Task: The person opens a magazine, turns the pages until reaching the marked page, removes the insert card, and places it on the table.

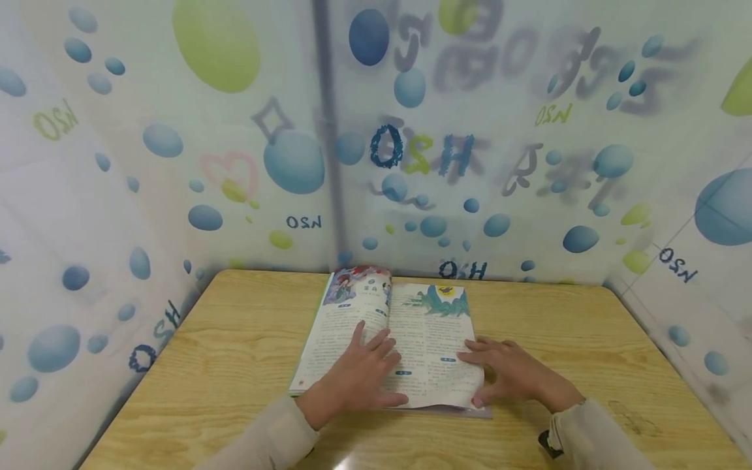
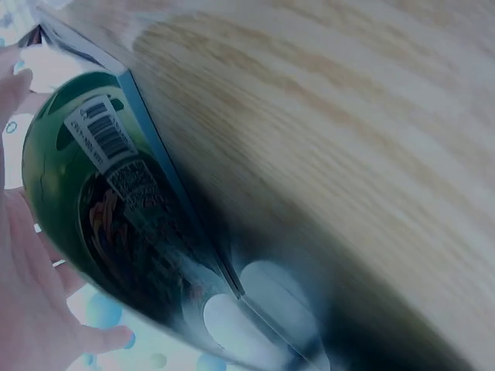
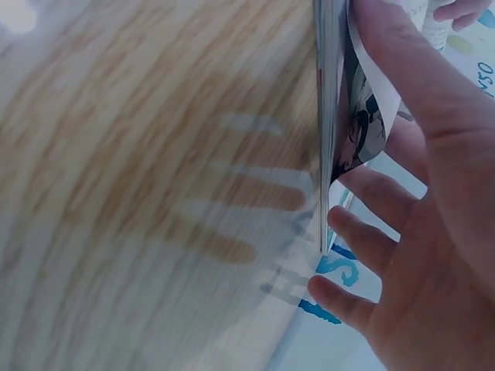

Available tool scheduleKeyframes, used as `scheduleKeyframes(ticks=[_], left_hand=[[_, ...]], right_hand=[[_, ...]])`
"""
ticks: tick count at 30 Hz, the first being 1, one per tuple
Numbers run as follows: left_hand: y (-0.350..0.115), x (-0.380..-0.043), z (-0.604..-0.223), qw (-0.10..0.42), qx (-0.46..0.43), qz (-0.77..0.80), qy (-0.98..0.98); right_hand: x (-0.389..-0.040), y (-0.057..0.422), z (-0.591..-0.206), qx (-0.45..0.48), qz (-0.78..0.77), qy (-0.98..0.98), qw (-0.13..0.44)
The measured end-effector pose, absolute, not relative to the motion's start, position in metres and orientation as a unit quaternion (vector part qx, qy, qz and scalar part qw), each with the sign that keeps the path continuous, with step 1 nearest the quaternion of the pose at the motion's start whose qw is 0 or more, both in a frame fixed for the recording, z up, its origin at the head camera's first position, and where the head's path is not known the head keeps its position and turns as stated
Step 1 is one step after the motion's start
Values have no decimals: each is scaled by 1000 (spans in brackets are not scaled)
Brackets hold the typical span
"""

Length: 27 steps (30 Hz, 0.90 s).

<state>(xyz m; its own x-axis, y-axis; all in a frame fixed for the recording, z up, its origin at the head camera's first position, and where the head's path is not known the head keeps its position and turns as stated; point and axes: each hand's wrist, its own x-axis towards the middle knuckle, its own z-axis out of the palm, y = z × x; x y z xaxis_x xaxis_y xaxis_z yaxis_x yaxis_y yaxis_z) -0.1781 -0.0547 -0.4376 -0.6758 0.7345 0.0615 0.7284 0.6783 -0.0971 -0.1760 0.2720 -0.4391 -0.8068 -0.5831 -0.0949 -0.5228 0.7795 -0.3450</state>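
An open magazine (image 1: 405, 339) with printed text and coloured pictures lies on the wooden table. My left hand (image 1: 358, 375) rests across its middle near the fold, fingers spread and pointing away from me. At the lower right edge, my right hand (image 1: 514, 372) pinches a right-hand page (image 1: 449, 385), thumb at the bottom corner and fingers on the page above. That page bows up at its edge; the right wrist view shows a dark picture on its underside (image 3: 367, 131). In the left wrist view, the magazine's green back cover (image 2: 58, 182) carries a barcode label (image 2: 100, 133).
The wooden table (image 1: 235, 365) extends to both sides of the magazine. Behind it hangs a pale curtain (image 1: 364, 215) with blue and green drops and lettering, which also closes in the left and right sides. A dark band (image 1: 551, 445) shows at my right cuff.
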Motion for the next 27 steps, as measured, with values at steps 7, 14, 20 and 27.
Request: scheduleKeyframes(ticks=[7,14,20,27], left_hand=[[-49,-175,-440,60,-410,50,-909],[-50,-176,-441,63,-415,59,-906],[-53,-176,-440,66,-420,58,-903],[-57,-178,-438,60,-414,43,-907]], right_hand=[[-178,267,-435,-283,-156,941,99],[-179,267,-435,-264,-173,945,81],[-180,268,-432,-248,-188,947,80],[-179,272,-426,-254,-199,944,72]])
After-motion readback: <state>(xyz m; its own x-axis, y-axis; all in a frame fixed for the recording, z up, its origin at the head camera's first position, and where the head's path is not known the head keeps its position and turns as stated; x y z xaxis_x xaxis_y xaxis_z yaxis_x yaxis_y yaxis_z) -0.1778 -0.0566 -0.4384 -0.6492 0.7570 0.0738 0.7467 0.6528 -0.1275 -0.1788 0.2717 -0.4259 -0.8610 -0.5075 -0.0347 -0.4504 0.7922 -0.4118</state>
